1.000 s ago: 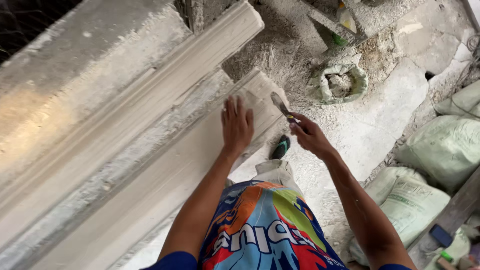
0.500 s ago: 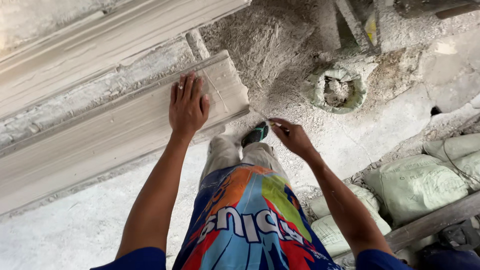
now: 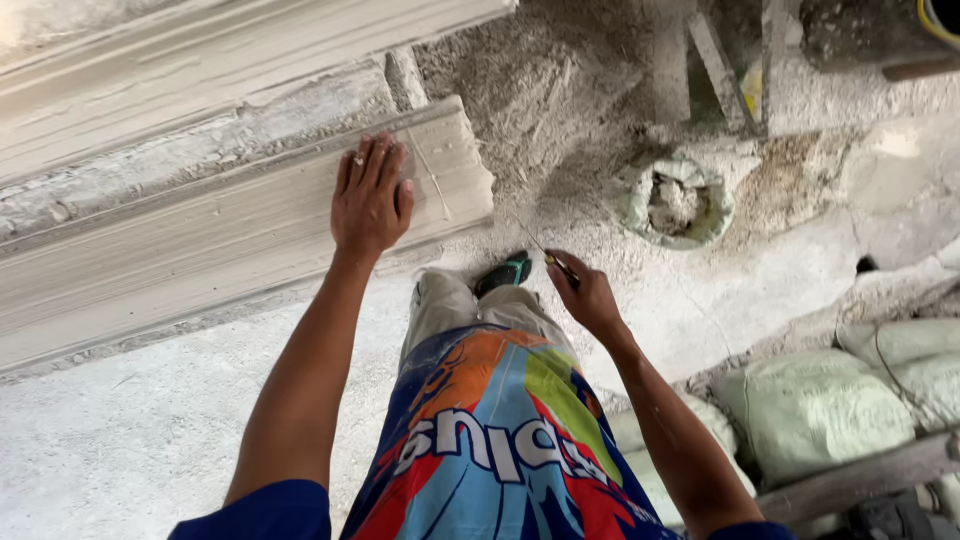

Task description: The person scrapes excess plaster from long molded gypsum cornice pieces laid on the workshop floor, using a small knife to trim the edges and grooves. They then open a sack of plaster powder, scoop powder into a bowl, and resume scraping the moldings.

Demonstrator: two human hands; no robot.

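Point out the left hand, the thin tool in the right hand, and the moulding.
left hand (image 3: 370,198), head view, back of the hand
thin tool (image 3: 545,252), head view, blade near the fingers
moulding (image 3: 200,250), head view, bare face

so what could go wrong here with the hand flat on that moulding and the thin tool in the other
1. The left hand presses flat near the cut end of the long plaster moulding; the corner by the fingers could chip under pressure.
2. The right hand pinches a thin pointed tool just above the foot; a slip may jab it.
3. Loose dust and rubble cover the floor, so footing looks unsure.
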